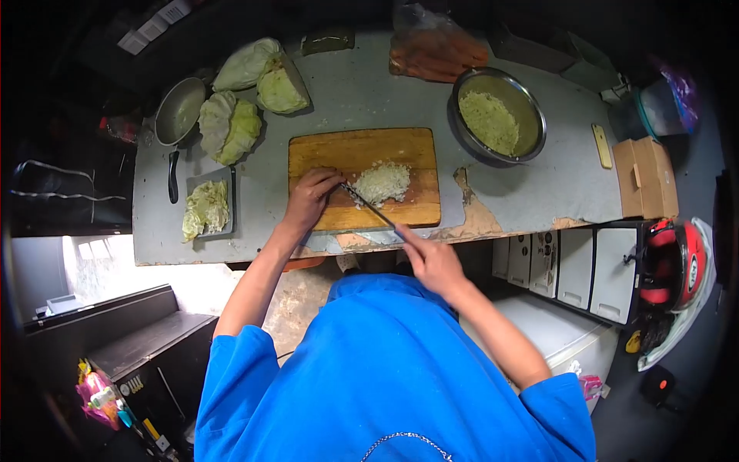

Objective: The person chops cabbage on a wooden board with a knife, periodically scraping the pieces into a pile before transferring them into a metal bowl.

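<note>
My right hand (433,266) is closed around the handle of a kitchen knife (373,209) at the front edge of the wooden cutting board (312,154). The blade slants forward and left across the board. My left hand (310,199) lies over the board's left side, its fingers together and bent at the knife's tip. How firmly they hold the tip is partly hidden. Against the blade's right side lies a pile of finely chopped cabbage (382,182). More chopped cabbage (489,123) fills part of a metal bowl (541,137) at the back right.
Cabbage pieces (229,127) lie back left, beside a pan (179,114). Cabbage leaves (206,209) rest on a small tray (229,192), near the left edge. Bagged carrots (435,54) lie at the back. A phone (601,146) and cardboard box (647,179) sit right.
</note>
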Action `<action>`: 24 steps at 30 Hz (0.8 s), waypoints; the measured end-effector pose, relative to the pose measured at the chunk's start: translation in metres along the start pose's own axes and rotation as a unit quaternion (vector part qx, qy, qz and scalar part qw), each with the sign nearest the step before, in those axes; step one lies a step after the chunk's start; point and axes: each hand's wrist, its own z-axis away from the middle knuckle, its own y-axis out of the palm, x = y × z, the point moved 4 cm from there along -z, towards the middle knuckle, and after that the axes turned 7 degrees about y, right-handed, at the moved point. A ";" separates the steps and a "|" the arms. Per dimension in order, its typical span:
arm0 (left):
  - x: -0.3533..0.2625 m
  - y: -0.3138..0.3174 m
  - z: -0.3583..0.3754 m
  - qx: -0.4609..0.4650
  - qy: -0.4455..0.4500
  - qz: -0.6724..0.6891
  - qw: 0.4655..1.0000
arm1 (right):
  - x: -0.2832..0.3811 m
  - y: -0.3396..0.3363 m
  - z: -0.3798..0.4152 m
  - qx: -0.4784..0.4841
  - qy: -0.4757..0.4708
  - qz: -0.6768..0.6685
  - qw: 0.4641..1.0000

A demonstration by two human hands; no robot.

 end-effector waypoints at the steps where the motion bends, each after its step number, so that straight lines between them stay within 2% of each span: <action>1: -0.004 0.001 0.001 0.002 0.031 -0.017 0.999 | -0.005 0.011 0.006 -0.008 0.009 0.019 1.000; 4: 0.002 0.005 0.005 0.007 0.010 -0.009 1.000 | 0.006 -0.001 0.002 -0.016 -0.008 0.009 1.000; 6: -0.001 0.005 0.005 0.004 -0.009 0.003 1.000 | 0.039 -0.043 -0.009 0.061 0.031 0.071 0.995; 8: -0.002 0.007 0.005 0.000 -0.027 0.020 0.999 | 0.059 -0.069 -0.016 0.072 0.029 0.073 0.994; 11: 0.004 0.006 0.004 -0.008 -0.040 0.016 0.999 | 0.040 -0.044 -0.013 0.049 0.026 0.054 0.997; 12: 0.003 0.006 0.002 -0.001 -0.016 0.009 1.000 | 0.019 -0.021 -0.006 0.049 0.047 0.033 0.997; 14: 0.003 0.006 0.001 0.001 0.004 0.000 1.000 | -0.009 0.023 0.010 -0.044 -0.002 0.021 0.999; 15: 0.004 0.007 -0.001 0.000 0.005 0.005 1.000 | 0.002 0.017 0.009 -0.042 0.014 -0.018 0.999; 18: 0.002 0.008 0.005 0.003 -0.009 0.014 1.000 | 0.025 -0.022 -0.001 0.014 0.029 -0.006 0.999; 19: 0.003 0.008 0.002 -0.002 -0.015 0.020 1.000 | 0.047 -0.047 -0.007 0.085 0.087 0.038 0.992; 20: 0.000 0.009 0.001 0.002 -0.012 0.021 1.000 | 0.049 -0.055 -0.010 0.061 0.051 0.032 0.996; 22: -0.003 0.008 0.000 -0.006 -0.040 0.032 0.999 | 0.056 -0.067 -0.017 0.082 0.056 0.054 0.994; 24: 0.000 0.010 0.000 -0.008 -0.022 0.030 0.999 | 0.030 -0.039 -0.009 0.058 0.056 0.029 0.996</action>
